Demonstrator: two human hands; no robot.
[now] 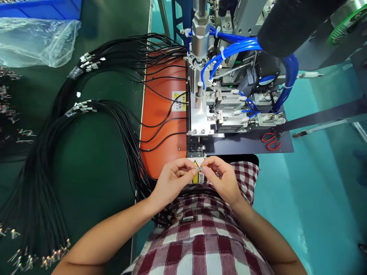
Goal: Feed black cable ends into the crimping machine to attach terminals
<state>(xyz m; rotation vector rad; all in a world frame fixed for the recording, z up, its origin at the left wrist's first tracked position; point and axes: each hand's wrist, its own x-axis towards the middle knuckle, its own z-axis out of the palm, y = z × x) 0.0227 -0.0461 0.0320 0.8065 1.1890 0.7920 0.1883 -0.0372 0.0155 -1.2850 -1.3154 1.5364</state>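
My left hand (176, 175) and my right hand (223, 177) meet in front of the machine's near end, thumbs and forefingers pinched together. Between the fingertips is a tiny wire end (200, 169); its details are too small to make out. Just behind the fingers is a yellow and white warning label (196, 178), partly covered by them. Black cables (123, 126) hang over the table edge to the left of my left hand, and some lie across my lap. Above the hands stands the metal machine (200, 120), with several single cables running into its left side.
An orange cover (160, 152) flanks the machine on the left. Bundled cables with white connectors (86, 107) lie on the green table (88, 152). A blue bin (43, 9) and a plastic bag (40, 42) are at the far left. Red-handled scissors (271, 141) rest at right.
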